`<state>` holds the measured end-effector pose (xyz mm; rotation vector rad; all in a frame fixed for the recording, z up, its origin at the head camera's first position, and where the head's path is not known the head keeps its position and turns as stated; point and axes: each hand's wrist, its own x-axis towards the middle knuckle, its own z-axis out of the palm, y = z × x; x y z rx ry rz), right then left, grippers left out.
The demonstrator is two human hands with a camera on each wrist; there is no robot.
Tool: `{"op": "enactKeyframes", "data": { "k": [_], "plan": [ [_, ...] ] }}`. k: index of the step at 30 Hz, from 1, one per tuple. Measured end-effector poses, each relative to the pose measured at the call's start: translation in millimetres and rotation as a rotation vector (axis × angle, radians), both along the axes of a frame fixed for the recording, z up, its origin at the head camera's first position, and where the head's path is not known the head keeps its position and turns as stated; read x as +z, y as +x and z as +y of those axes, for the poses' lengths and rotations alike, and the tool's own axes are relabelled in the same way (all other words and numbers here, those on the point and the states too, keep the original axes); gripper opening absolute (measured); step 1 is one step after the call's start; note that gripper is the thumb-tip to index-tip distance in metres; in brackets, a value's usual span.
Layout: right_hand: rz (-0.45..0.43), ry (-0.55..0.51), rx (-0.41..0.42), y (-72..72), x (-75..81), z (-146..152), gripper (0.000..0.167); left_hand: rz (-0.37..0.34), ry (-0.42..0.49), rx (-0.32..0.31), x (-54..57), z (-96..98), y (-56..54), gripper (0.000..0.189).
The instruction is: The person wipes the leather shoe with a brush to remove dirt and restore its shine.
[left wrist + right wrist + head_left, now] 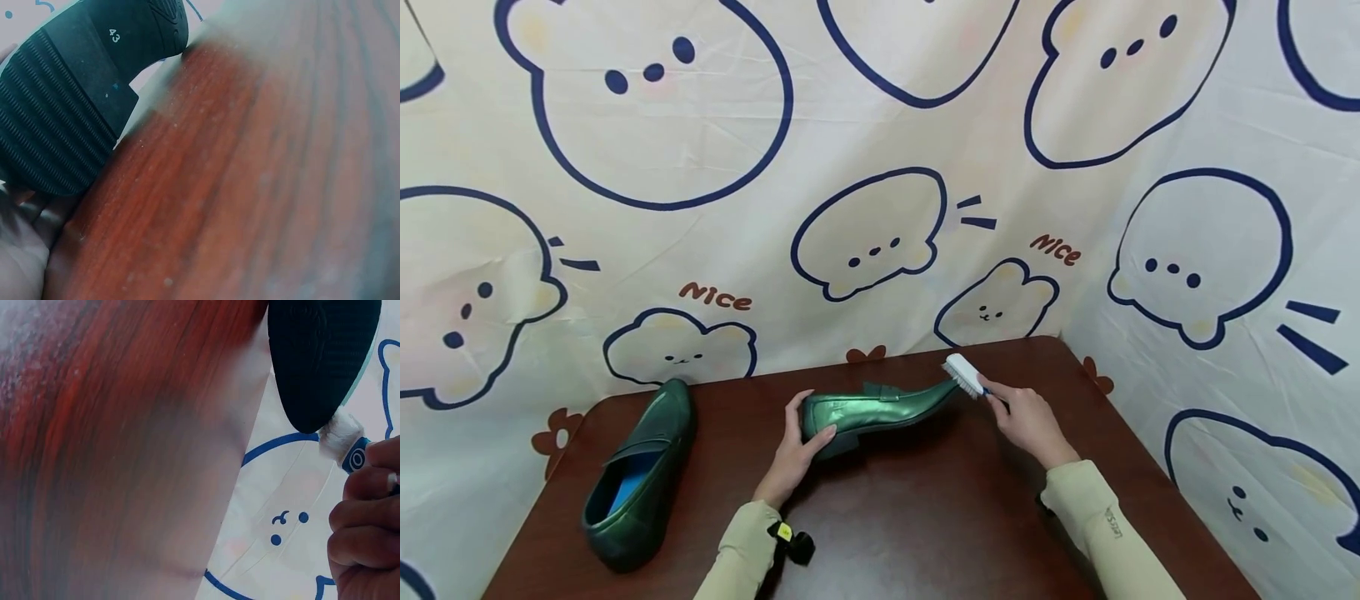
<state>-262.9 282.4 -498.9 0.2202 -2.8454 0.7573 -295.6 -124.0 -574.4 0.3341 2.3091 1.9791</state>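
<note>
"Currently, why is the left hand [792, 457] gripping the green loafer [868, 412] round its heel, over the surface [917, 521]?"
"Probably for steadiness: the right hand [1032, 423] is curling round a white brush [964, 374], bristles touching the toe."

Pale khaki sleeves [1133, 546], dark lettering [1112, 522], black wrist device [801, 548], yellow tag [785, 531]

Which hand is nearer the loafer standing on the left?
Left. The left hand is right of the standing loafer, across a gap; the right hand, holding the white brush, is farther right.
</note>
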Motion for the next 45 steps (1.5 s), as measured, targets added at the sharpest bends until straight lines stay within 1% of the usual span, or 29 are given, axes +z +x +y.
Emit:
{"op": "enactKeyframes", "data": {
  "k": [4,8,12,14,17,21,24,28,31,35,37,39,41,45],
  "plan": [
    [0.001,-0.014,0.007,0.7,3.1,-1.4,0.048,0.004,0.006,0.001,2.2,0.9,-1.1,0.077],
    [0.023,-0.040,0.066,8.0,7.0,-9.0,0.047,0.005,0.005,0.005,4.0,1.0,-1.9,0.077],
    [0.009,-0.044,0.131,15.7,14.0,-20.7,0.047,0.004,-0.005,0.009,5.4,-0.4,-2.6,0.075],
    [-0.005,-0.040,0.148,17.7,17.2,-26.0,0.047,0.008,-0.011,0.007,5.2,-0.8,-3.2,0.075],
    [-0.011,-0.026,0.154,18.3,17.7,-28.6,0.047,0.015,-0.012,-0.004,2.9,-0.8,-4.3,0.075],
    [-0.011,-0.022,0.131,13.6,12.4,-22.4,0.047,0.010,-0.002,-0.009,0.4,-0.8,-3.7,0.076],
    [-0.013,-0.029,0.097,6.3,6.4,-13.1,0.047,0.010,0.001,-0.008,-0.1,-0.7,-3.1,0.076],
    [-0.027,-0.048,0.046,-3.6,0.6,-2.0,0.047,0.029,0.002,-0.011,1.3,-0.1,-3.8,0.077],
    [-0.041,-0.050,0.027,-8.5,-0.6,2.4,0.046,0.031,-0.001,-0.009,2.1,0.0,-3.5,0.078],
    [-0.058,-0.054,0.010,-11.7,-1.2,5.7,0.046,0.018,0.000,-0.014,1.2,-0.4,-2.4,0.077],
    [-0.064,-0.067,-0.013,-12.5,-2.4,7.1,0.046,0.023,0.003,-0.017,0.1,-0.5,-2.1,0.077],
    [-0.070,-0.079,-0.037,-12.3,-3.8,7.8,0.045,0.040,0.011,-0.021,-1.1,-0.8,-1.1,0.077],
    [-0.065,-0.084,-0.050,-11.1,-5.4,7.6,0.045,0.074,0.022,-0.027,-1.8,-1.0,1.3,0.079],
    [-0.037,-0.105,-0.033,-4.4,-1.7,1.0,0.045,0.154,0.034,-0.016,-3.5,0.0,6.7,0.081]
  ]
}}
